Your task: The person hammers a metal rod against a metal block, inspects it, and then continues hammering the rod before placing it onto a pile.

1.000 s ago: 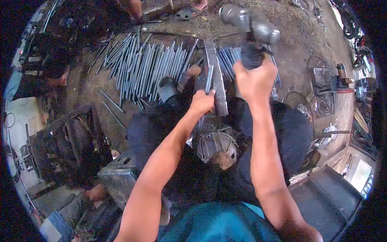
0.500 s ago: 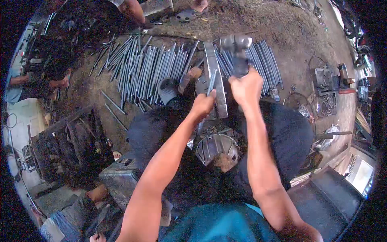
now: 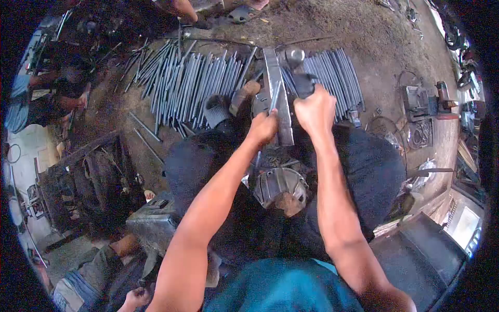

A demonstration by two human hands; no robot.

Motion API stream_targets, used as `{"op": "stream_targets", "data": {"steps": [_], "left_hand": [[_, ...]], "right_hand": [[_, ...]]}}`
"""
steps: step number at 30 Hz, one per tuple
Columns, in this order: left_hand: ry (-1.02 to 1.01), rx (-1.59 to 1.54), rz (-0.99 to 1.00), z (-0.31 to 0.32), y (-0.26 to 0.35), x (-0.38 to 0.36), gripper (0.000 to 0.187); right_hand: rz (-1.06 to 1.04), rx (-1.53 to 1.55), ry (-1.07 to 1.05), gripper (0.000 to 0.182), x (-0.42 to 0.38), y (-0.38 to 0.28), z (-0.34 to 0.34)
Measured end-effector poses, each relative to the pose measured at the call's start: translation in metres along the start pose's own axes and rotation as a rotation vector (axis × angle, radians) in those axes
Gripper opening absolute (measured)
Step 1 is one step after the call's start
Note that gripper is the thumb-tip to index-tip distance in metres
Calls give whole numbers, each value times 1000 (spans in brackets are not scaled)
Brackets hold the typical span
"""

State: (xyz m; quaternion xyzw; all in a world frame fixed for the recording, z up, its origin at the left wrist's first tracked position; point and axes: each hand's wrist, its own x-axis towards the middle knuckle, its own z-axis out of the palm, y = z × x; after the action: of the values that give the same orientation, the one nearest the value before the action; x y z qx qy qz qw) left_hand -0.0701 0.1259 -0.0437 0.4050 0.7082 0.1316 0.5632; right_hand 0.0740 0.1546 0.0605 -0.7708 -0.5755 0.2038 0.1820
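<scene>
My left hand (image 3: 264, 127) is closed around a thin grey metal rod (image 3: 275, 96), whose upper part slants across a long flat steel bar (image 3: 284, 132). The rod's lower end runs back beneath my wrist. On the bar's right side, my right hand (image 3: 315, 108) grips a hammer (image 3: 304, 85) by its dark handle. The hammer's rounded metal head (image 3: 295, 56) points away from me, beside the bar's far end. Between my legs, close to me, rests a ribbed metal housing (image 3: 281, 186).
Many loose rods (image 3: 200, 91) lie left of the bar, with another row (image 3: 338, 78) to its right. A metal block (image 3: 150, 223) stands near my left leg. Other people's arms (image 3: 179, 9) show at the top and left. Tools and a tray (image 3: 418, 104) lie to the right.
The hammer head has shifted slightly left and now points farther away. My left hand and the rod have moved only a little. A person's arm at the top has moved right.
</scene>
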Motion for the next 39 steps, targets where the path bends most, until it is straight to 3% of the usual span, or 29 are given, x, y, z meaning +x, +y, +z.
{"op": "stream_targets", "data": {"steps": [3, 7, 9, 11, 13, 19, 21, 22, 23, 25, 28, 29, 31, 35, 39], "left_hand": [[-6, -102, -32, -8, 24, -20, 58], [17, -14, -30, -1, 18, -25, 57], [280, 216, 151, 7, 4, -14, 58], [230, 200, 125, 1, 8, -16, 59], [181, 187, 99, 0, 8, -15, 59], [295, 249, 39, 2, 20, -17, 52], [207, 73, -40, -2, 29, -30, 50], [69, -46, -115, -5, 30, -31, 50], [67, -48, -130, -1, 22, -29, 50], [222, 106, 34, 3, 17, -22, 50], [219, 97, 50, 0, 11, -20, 50], [218, 99, 49, 1, 7, -17, 50], [175, 75, 0, 3, 4, -10, 51], [219, 121, 77, 4, 9, -19, 56], [174, 109, 42, 4, 9, -23, 55]], "right_hand": [[-280, 321, 262, 24, 2, -30, -36], [-298, 429, 398, 23, 0, -44, -53], [-254, 560, 317, 23, 1, -31, -34], [-203, 390, 301, 19, -6, -14, -1], [27, -74, -8, 21, -3, 3, 28], [-28, 56, 11, 25, 8, -3, -5], [-85, 186, 106, 26, 9, -27, -35], [-226, 277, 229, 24, 6, -39, -50], [-331, 341, 342, 23, 5, -49, -60], [-359, 467, 393, 21, 5, -56, -63], [-304, 575, 367, 20, 5, -24, -12], [-285, 339, 361, 20, 2, -8, 9], [-64, -63, -8, 29, -3, 12, 34], [-58, -109, 15, 22, 0, -5, -13], [-299, 142, 349, 26, 1, -30, -53]]}}
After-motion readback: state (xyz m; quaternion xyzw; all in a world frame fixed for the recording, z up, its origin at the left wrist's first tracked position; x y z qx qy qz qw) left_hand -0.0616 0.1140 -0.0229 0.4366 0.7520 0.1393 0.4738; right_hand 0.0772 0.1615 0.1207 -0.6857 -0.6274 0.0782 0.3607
